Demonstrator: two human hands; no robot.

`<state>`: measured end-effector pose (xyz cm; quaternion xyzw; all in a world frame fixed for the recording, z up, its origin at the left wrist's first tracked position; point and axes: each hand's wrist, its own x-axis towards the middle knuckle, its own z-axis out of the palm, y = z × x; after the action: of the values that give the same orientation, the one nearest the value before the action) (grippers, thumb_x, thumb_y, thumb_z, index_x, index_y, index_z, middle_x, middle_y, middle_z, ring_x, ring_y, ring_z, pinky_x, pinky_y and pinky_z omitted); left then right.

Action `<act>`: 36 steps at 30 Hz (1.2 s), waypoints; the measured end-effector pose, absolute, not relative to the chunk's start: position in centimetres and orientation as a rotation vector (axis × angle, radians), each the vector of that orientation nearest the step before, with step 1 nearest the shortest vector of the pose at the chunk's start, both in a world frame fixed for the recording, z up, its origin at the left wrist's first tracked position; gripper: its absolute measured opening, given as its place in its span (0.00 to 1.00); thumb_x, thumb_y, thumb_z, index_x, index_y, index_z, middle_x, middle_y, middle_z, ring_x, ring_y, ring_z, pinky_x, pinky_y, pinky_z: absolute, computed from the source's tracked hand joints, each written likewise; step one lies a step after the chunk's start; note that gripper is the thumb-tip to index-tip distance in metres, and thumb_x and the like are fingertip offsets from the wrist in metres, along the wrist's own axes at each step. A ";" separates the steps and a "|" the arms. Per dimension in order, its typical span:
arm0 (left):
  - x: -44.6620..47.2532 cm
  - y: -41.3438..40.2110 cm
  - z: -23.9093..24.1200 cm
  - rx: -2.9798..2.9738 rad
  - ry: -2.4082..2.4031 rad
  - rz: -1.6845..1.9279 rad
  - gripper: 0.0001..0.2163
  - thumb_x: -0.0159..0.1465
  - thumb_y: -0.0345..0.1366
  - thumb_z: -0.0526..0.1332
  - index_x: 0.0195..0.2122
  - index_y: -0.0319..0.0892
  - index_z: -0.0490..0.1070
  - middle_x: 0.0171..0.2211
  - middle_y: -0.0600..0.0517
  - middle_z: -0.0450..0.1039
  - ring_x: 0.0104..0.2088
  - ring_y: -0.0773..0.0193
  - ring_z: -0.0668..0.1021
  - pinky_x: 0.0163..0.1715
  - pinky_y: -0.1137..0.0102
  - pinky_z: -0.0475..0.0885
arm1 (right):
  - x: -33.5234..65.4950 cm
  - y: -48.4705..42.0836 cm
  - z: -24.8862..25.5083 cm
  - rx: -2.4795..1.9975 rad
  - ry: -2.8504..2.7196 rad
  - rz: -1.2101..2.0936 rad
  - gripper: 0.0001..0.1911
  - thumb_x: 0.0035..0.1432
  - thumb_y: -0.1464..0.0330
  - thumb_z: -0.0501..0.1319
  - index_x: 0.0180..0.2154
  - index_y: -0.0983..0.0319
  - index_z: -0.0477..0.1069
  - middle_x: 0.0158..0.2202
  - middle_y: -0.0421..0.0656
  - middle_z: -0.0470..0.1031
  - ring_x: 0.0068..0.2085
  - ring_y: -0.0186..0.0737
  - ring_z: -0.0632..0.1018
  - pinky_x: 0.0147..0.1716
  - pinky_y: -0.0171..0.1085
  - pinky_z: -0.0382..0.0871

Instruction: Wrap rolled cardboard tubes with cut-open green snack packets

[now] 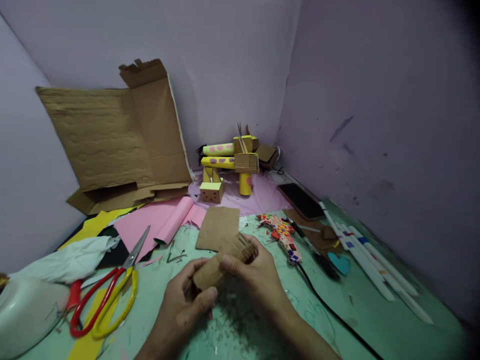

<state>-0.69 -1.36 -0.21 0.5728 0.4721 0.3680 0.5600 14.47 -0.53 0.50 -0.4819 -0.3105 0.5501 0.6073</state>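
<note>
Between both hands I hold a small brown piece of cardboard [210,272], curved into a rough roll with a fringed or ridged end at the upper right. My left hand [187,295] grips its lower left end, thumb in front. At the fringed end, my right hand [249,267] has its thumb pressed on the near side and its fingers behind. Just beyond the hands a flat cardboard square [217,225] lies on the green table [150,310]. Dark crumbs are scattered beneath the hands.
Scissors [129,262] with red and yellow handles lie left, near pink paper [138,225] and a white bowl [30,310]. On the right are a decorated glue gun [281,230], its black cord, a brush [318,255], a phone [302,200] and markers [367,260]. Cardboard figures [245,160] stand behind.
</note>
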 end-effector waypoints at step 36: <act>-0.9 -1.6 0.2 1.329 1.028 1.021 0.23 0.50 0.30 0.64 0.48 0.38 0.66 0.31 0.51 0.71 0.32 0.60 0.74 0.32 0.68 0.68 | 16.3 -0.9 -1.9 -0.937 -0.656 1.864 0.14 0.47 0.64 0.68 0.35 0.66 0.76 0.32 0.43 0.77 0.30 0.35 0.77 0.25 0.27 0.74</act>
<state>-0.87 -1.58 0.24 0.5625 0.4349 0.4323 0.5546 16.30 -0.86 -1.91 -0.3804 -0.2665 0.7571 0.4595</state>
